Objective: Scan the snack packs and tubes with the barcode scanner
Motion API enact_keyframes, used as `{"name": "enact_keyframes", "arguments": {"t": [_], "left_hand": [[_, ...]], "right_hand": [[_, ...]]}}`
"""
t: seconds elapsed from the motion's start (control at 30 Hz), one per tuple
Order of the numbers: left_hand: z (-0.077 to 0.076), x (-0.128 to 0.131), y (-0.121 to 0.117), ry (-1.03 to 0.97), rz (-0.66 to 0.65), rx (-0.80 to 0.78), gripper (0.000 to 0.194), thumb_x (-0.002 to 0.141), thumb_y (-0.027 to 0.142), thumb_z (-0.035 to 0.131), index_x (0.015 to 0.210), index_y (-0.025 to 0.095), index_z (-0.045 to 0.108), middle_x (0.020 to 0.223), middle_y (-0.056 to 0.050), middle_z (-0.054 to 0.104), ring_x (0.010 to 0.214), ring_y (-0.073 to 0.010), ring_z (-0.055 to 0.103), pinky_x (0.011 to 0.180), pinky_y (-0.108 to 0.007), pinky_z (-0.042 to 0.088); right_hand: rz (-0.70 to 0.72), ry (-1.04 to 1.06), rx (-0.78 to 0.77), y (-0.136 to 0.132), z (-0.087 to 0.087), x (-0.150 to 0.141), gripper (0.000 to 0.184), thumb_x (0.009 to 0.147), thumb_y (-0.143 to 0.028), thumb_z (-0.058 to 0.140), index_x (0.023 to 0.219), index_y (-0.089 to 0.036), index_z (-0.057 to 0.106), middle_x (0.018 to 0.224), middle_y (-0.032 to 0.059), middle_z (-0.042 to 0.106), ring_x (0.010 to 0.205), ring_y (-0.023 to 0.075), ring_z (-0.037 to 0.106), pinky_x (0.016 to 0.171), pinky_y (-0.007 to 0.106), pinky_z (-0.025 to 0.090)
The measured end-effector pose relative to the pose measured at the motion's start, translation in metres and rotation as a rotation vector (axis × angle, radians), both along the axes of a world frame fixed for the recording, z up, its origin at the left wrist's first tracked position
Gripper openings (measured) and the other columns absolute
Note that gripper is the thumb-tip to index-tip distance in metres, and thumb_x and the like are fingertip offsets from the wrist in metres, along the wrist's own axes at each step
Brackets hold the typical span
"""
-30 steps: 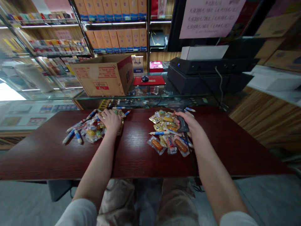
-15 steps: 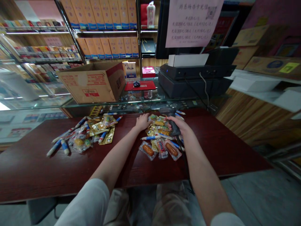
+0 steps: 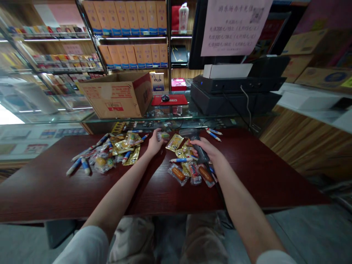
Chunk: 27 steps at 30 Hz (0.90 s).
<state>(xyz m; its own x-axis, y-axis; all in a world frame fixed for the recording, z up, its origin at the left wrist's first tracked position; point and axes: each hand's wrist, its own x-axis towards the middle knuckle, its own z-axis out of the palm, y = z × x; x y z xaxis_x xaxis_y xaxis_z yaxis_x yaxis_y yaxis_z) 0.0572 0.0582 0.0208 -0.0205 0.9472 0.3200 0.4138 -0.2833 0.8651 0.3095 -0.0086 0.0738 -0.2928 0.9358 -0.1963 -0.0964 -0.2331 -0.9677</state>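
Note:
My left hand is closed on a small snack packet in clear wrapping with green and yellow showing; it is held above the table between two piles. In my right hand is a black barcode scanner, its head over the right pile and its cable running down towards me. Under and beside the scanner lie gold snack packets, a blue and white pen-shaped stick, a wrapped sausage, a second wrapped sausage and a red-labelled packet.
Mixed packets and blue-white sticks form the left pile on the dark red table. Two sticks lie behind my right hand. Beyond, a glass counter holds a cardboard box, a mouse and a black cash drawer.
My left hand has lifted a snack packet off the right pile and moved left with it. My right hand still holds the barcode scanner over the pile. The view has shifted slightly.

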Motion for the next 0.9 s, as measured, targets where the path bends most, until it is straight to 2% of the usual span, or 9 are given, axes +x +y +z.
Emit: {"name": "enact_keyframes", "arguments": {"t": [0.07,0.13,0.3,0.47,0.63,0.77,0.9], "left_hand": [[-0.002,-0.011,-0.01,-0.147,-0.062,-0.012,0.041,0.077,0.012,0.058,0.116,0.022,0.048,0.103,-0.004,0.07,0.086,-0.0174,0.072,0.08,-0.033,0.056],[-0.006,-0.017,-0.017,-0.2,-0.076,-0.018,0.037,0.078,0.017,0.061,0.112,0.021,0.048,0.106,-0.004,0.069,0.089,-0.0179,0.071,0.079,-0.032,0.056],[-0.013,-0.022,-0.022,-0.04,0.028,0.043,0.043,0.072,0.028,0.076,0.106,0.02,0.052,0.094,-0.001,0.067,0.083,-0.0168,0.067,0.076,-0.03,0.053],[-0.017,-0.02,-0.018,-0.108,-0.027,0.008,0.043,0.074,0.016,0.074,0.109,0.019,0.049,0.1,-0.004,0.07,0.087,-0.018,0.071,0.078,-0.032,0.056],[-0.023,-0.016,-0.015,-0.164,-0.065,0.013,0.046,0.075,0.004,0.069,0.114,0.017,0.048,0.116,-0.014,0.069,0.102,-0.024,0.071,0.085,-0.042,0.058],[-0.023,-0.012,-0.016,-0.11,-0.104,0.055,0.048,0.074,0.004,0.069,0.116,0.018,0.05,0.117,-0.016,0.069,0.105,-0.027,0.07,0.088,-0.049,0.057],[-0.018,-0.016,-0.019,0.064,-0.056,0.119,0.044,0.076,0.011,0.068,0.116,0.017,0.051,0.113,-0.015,0.069,0.102,-0.0269,0.069,0.089,-0.046,0.056]], "right_hand": [[0.046,-0.003,0.004,-0.005,0.002,-0.008,0.034,0.069,-0.038,0.074,0.089,-0.015,0.06,0.044,-0.0044,0.052,0.038,0.0091,0.045,0.038,0.02,0.036],[0.101,-0.002,0.017,-0.01,0.004,-0.016,0.035,0.068,-0.04,0.074,0.089,-0.016,0.059,0.045,-0.0053,0.052,0.038,0.009,0.044,0.038,0.02,0.036],[0.2,-0.044,0.054,-0.021,0.003,-0.032,0.035,0.071,-0.043,0.073,0.091,-0.019,0.056,0.047,-0.0063,0.052,0.039,0.0096,0.044,0.038,0.021,0.036],[0.177,-0.06,0.073,-0.021,-0.002,-0.035,0.032,0.074,-0.043,0.071,0.09,-0.02,0.055,0.046,-0.0071,0.05,0.038,0.0096,0.043,0.039,0.022,0.034],[0.186,-0.079,0.062,-0.021,-0.001,-0.034,0.033,0.072,-0.042,0.072,0.088,-0.02,0.054,0.045,-0.0069,0.05,0.038,0.0098,0.043,0.038,0.022,0.034],[0.193,-0.085,0.054,-0.023,0.004,-0.034,0.032,0.072,-0.042,0.072,0.085,-0.021,0.052,0.045,-0.0071,0.05,0.037,0.0095,0.042,0.038,0.022,0.034],[0.189,-0.096,0.057,-0.023,0.006,-0.033,0.034,0.07,-0.041,0.073,0.089,-0.019,0.055,0.046,-0.0059,0.052,0.038,0.0099,0.043,0.038,0.022,0.035]]}}
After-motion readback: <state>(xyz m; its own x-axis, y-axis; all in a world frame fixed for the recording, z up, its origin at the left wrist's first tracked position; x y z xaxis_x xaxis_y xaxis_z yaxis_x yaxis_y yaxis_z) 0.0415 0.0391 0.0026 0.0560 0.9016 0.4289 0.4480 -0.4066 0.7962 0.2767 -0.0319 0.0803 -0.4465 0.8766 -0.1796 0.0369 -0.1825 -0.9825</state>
